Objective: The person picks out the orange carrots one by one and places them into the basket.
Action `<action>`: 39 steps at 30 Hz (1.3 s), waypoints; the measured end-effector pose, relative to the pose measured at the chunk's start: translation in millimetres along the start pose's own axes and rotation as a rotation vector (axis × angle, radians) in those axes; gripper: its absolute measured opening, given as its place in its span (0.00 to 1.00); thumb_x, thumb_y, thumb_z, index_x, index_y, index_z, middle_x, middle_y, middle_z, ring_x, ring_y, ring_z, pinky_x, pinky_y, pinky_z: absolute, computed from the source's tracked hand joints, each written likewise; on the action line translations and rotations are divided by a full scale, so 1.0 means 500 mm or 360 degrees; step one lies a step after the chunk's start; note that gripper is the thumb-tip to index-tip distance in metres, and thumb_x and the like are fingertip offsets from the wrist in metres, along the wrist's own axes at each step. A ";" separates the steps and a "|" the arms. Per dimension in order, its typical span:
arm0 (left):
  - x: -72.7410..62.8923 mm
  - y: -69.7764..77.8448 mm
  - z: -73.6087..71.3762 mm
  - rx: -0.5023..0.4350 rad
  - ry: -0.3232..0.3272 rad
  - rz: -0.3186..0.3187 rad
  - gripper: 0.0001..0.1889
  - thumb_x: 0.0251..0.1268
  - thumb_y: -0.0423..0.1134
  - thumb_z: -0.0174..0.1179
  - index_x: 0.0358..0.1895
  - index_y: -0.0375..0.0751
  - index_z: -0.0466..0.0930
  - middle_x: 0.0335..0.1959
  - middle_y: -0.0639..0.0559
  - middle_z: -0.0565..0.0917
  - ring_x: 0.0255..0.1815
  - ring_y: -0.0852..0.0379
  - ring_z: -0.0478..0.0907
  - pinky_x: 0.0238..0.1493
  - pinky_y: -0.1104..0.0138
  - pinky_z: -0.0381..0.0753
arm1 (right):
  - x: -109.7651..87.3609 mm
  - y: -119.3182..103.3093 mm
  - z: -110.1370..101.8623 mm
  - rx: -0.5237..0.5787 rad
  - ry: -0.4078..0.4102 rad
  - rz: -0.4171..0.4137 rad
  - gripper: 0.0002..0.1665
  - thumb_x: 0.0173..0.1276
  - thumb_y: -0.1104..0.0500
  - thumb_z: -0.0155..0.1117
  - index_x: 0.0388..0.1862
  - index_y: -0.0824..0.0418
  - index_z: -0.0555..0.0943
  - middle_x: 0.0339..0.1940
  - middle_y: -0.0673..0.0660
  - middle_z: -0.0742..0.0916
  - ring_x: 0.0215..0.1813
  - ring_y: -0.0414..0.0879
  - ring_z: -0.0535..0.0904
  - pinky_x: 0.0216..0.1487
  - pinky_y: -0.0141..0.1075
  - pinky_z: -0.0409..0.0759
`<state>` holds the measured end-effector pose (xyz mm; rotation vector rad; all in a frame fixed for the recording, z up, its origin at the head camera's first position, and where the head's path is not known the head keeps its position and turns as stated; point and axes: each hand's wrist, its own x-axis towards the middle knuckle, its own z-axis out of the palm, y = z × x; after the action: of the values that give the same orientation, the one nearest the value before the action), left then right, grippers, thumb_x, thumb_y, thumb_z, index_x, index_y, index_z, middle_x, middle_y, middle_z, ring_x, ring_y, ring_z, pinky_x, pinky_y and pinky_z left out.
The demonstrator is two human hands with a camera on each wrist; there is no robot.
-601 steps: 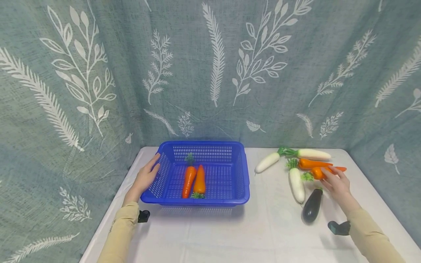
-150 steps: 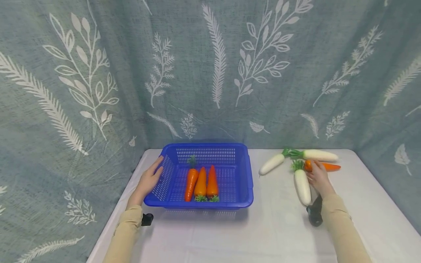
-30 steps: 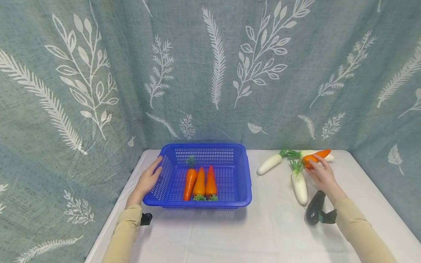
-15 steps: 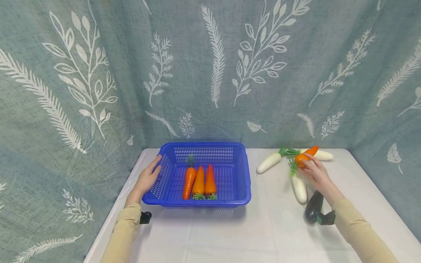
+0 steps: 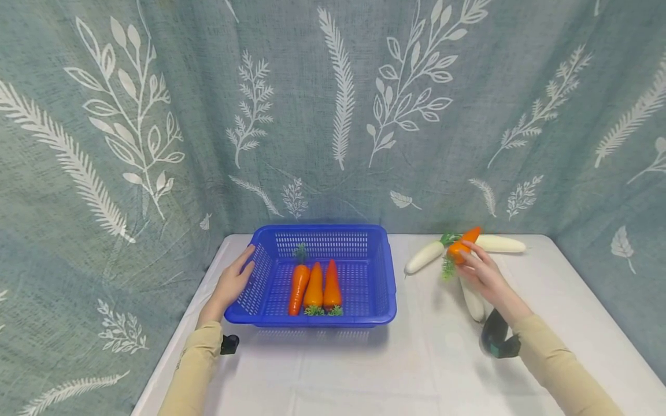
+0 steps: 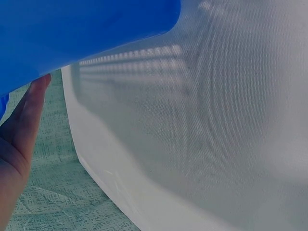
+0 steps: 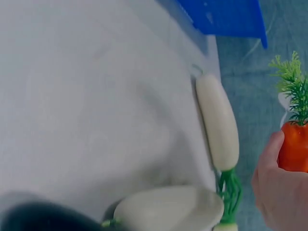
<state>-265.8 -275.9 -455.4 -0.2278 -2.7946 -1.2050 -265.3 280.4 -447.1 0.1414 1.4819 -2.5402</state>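
Note:
An orange carrot (image 5: 459, 252) with a green leafy top is pinched in my right hand (image 5: 486, 278), raised over the radishes at the right. The right wrist view shows the same carrot (image 7: 294, 147) between thumb and fingers. My left hand (image 5: 232, 284) rests with fairly straight fingers against the left side of the blue basket (image 5: 312, 319). From the left wrist, that hand (image 6: 24, 130) touches the basket's wall (image 6: 86, 33). Inside the basket lie three carrots: a red-orange one (image 5: 299, 289), an orange one (image 5: 314, 287) and another (image 5: 332, 286).
A white radish (image 5: 424, 257) lies right of the basket, another (image 5: 502, 244) behind my right hand. A third radish (image 5: 472, 300) and a dark eggplant (image 5: 493, 332) are partly hidden below the right hand and wrist. A patterned curtain (image 5: 312, 115) closes off the back.
Over the last second my right hand has lifted the carrot and carried it left. Twenty seconds ago the basket held two carrots; now it holds three. The left hand has stayed at the basket.

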 end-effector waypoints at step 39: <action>0.002 0.006 -0.005 0.0014 -0.0015 -0.0014 0.26 0.80 0.37 0.40 0.75 0.31 0.53 0.76 0.34 0.54 0.75 0.34 0.51 0.75 0.46 0.49 | 0.005 0.043 0.122 -0.0175 -0.0186 0.0059 0.15 0.77 0.64 0.50 0.56 0.49 0.72 0.57 0.57 0.70 0.47 0.41 0.79 0.54 0.29 0.79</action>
<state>-266.3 -275.5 -451.5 -0.2212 -2.8116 -1.1961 -262.1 216.7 -436.0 0.0044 1.5543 -2.3872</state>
